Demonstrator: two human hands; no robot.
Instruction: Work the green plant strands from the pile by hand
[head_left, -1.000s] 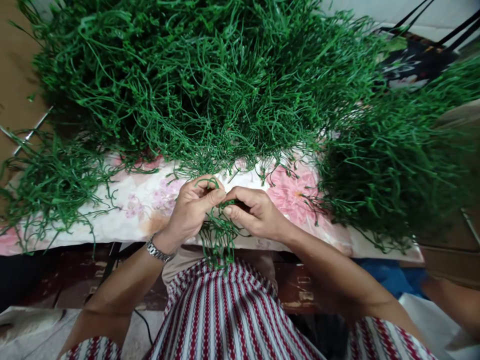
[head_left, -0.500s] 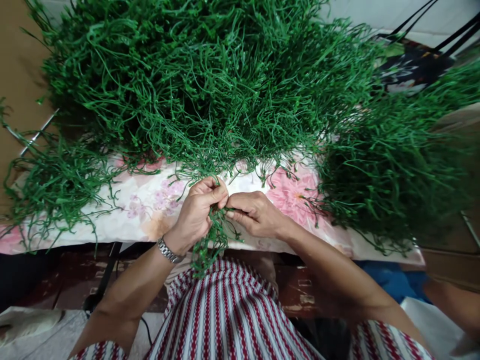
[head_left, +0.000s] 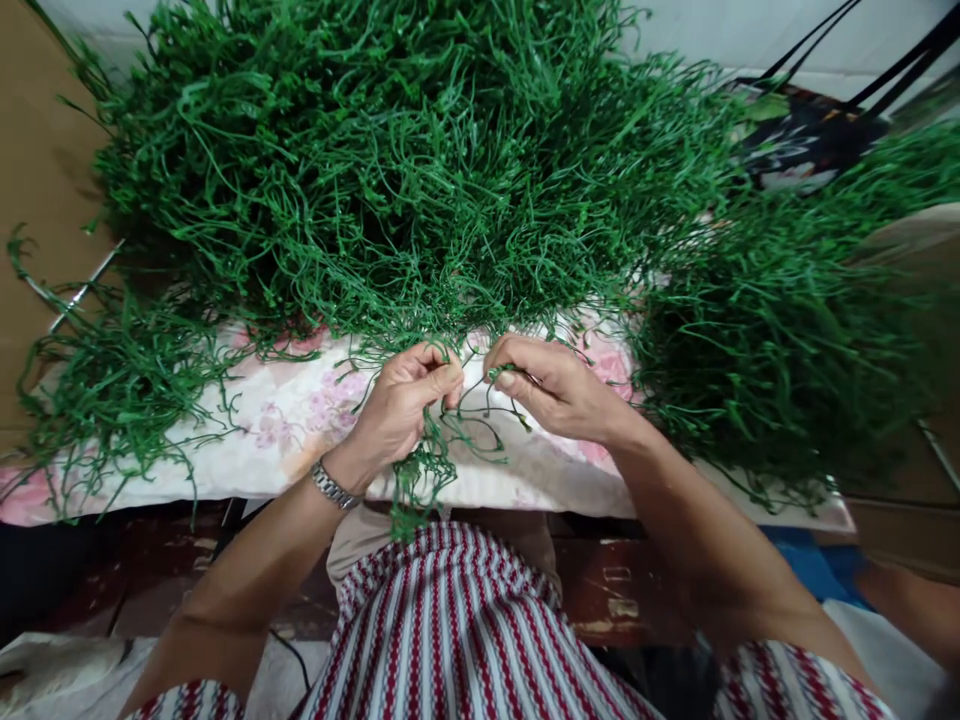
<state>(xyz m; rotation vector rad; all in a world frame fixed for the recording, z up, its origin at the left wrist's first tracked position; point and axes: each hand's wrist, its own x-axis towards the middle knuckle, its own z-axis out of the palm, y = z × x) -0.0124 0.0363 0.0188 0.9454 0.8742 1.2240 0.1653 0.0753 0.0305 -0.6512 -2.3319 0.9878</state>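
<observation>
My left hand (head_left: 409, 395), with a metal-band watch on its wrist, is closed round a small bunch of thin green plastic-looking stems (head_left: 421, 480) that hangs down below the palm. A hand's breadth to the right, my right hand (head_left: 551, 385) pinches a few green stems between thumb and fingers. Thin strands stretch across the gap between the two hands. Both hands are just above the floral cloth (head_left: 300, 410), in front of a large heap of the same green stems (head_left: 420, 170). The tips of some left-hand fingers are hidden.
A smaller stem pile (head_left: 135, 380) lies at the left, another (head_left: 765, 370) at the right. Cardboard (head_left: 45, 150) stands at the far left. A dark floral bag (head_left: 810, 135) sits behind on the right. Part of another person's arm (head_left: 907, 605) shows at lower right.
My right hand has moved right and slightly up, away from my left hand, with stems in its pinch. The left hand has barely moved and keeps its bunch.
</observation>
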